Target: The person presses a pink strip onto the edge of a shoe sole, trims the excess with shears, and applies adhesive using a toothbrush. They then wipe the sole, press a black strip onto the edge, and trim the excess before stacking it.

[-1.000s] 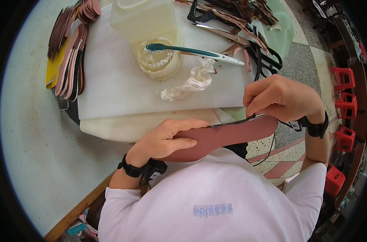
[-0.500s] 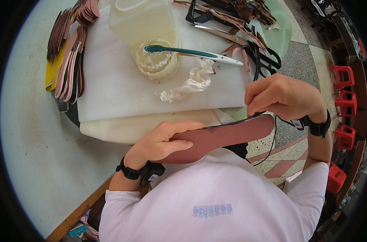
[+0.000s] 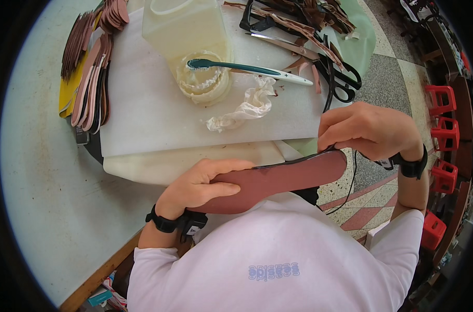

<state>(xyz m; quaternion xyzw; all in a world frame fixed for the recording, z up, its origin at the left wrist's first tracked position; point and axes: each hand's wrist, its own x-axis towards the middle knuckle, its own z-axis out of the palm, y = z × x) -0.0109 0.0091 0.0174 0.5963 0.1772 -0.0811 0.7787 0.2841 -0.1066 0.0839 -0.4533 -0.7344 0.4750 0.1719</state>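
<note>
A reddish-brown shoe insole (image 3: 278,179) is held in front of my chest, its narrower end toward the right. Thumb on its face and fingers behind its upper edge, my left hand (image 3: 197,184) grips the wider end. A thin black edging (image 3: 293,159) runs along the upper edge. At the narrow end my right hand (image 3: 364,127) is closed in a pinch on this edging, its fingertips against the insole's rim. The folded fingers partly hide the pinch point.
Beyond the insole, a white board (image 3: 143,114) carries a glue tub (image 3: 208,96) with a toothbrush (image 3: 252,69) across it, crumpled tissue (image 3: 244,109) and scissors (image 3: 319,57). Stacked insoles (image 3: 93,78) lie left, leather scraps (image 3: 332,15) at the far right. Red stools (image 3: 444,132) stand right.
The insole and my left hand have shifted slightly left. My right hand has moved a little down and right, its pinch now at the narrow end's upper corner.
</note>
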